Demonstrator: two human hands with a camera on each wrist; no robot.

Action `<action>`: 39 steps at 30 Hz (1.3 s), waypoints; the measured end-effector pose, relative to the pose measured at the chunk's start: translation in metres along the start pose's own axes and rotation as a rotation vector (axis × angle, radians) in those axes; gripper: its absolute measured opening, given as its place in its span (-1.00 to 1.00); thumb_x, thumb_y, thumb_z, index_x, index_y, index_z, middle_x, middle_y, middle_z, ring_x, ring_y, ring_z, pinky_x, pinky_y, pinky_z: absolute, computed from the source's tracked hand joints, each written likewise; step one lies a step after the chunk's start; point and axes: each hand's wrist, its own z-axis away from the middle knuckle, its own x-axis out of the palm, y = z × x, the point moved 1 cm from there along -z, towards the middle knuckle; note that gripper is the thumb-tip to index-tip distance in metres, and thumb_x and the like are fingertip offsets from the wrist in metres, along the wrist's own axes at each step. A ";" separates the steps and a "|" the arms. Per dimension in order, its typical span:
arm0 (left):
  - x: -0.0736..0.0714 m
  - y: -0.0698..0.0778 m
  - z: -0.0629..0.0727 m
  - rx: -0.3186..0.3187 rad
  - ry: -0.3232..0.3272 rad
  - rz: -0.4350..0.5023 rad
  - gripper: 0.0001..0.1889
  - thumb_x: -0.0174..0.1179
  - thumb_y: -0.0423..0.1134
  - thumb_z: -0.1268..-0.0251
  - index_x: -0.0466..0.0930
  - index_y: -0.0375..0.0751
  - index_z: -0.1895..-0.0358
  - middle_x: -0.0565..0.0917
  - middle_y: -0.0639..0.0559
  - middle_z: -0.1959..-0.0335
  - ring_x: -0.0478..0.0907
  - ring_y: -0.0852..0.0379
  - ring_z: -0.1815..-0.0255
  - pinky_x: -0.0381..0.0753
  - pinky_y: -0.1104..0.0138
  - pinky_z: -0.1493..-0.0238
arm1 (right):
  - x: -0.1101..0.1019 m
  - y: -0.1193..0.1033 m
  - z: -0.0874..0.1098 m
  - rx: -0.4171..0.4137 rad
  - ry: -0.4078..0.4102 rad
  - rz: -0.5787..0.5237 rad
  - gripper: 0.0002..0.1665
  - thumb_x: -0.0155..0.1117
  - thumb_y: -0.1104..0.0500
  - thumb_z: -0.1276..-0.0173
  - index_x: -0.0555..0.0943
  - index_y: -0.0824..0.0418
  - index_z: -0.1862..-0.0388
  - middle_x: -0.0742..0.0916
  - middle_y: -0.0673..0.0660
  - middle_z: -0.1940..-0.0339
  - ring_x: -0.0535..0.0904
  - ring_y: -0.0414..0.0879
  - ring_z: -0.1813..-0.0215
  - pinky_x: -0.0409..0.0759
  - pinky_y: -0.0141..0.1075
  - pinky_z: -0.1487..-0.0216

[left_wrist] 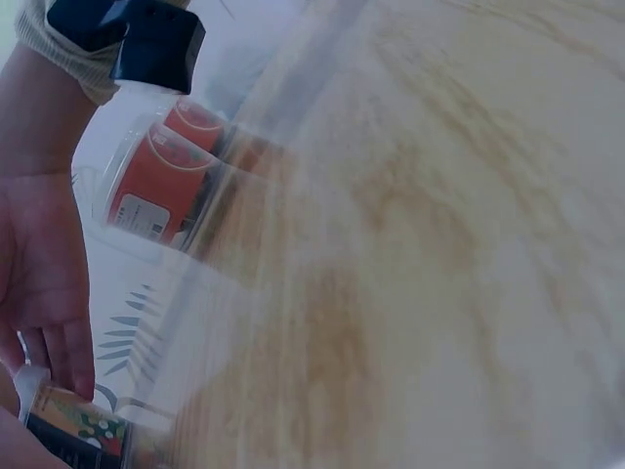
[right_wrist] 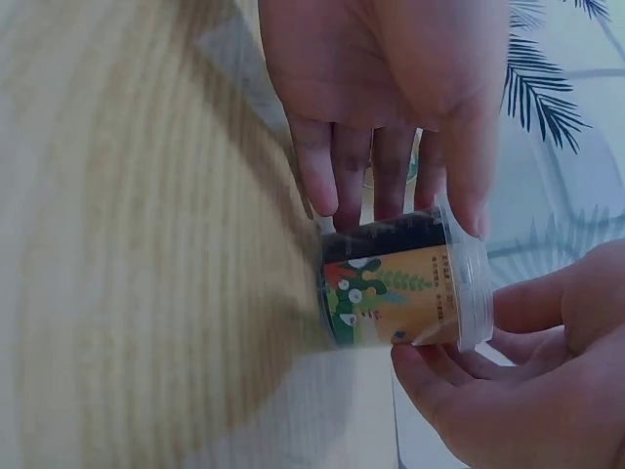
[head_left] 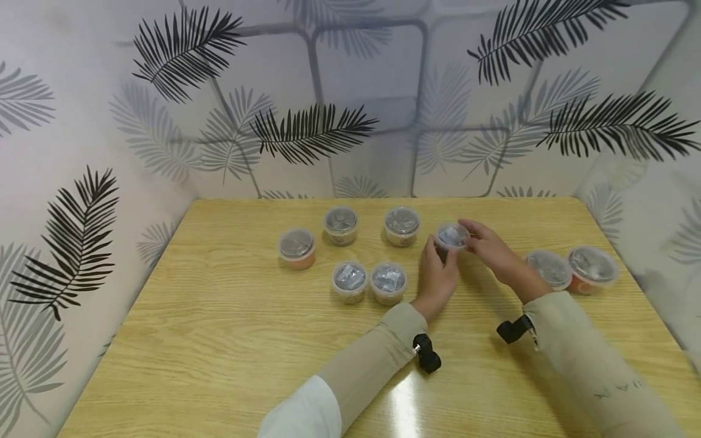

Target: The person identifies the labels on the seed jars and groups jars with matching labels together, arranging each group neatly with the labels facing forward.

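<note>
One lidded tub point(head_left: 452, 235) upright, toward far edge of desk point(head_left: 219, 340): left hand point(head_left: 439, 274) grips its left side, right hand point(head_left: 489, 246) its right, neither nearer.

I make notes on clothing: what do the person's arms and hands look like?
The left hand and right hand are bare. The left sleeve is beige, with white higher up; the right sleeve is beige with small dark marks. A black device sits at each wrist.

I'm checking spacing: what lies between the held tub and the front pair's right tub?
In the head view, the left hand lies there, gripping the held tub.
</note>
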 end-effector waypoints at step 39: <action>-0.051 0.061 0.054 0.187 -0.190 0.221 -0.40 -0.02 0.01 -0.41 0.05 -0.14 -0.39 0.26 0.06 -0.21 0.29 0.20 -0.09 0.46 0.33 -0.03 | 0.008 -0.038 0.084 -0.233 -0.104 -0.384 -0.42 -0.19 0.13 -0.54 0.05 0.23 -0.47 0.08 0.27 -0.41 0.31 -0.37 -0.25 0.35 -0.50 -0.16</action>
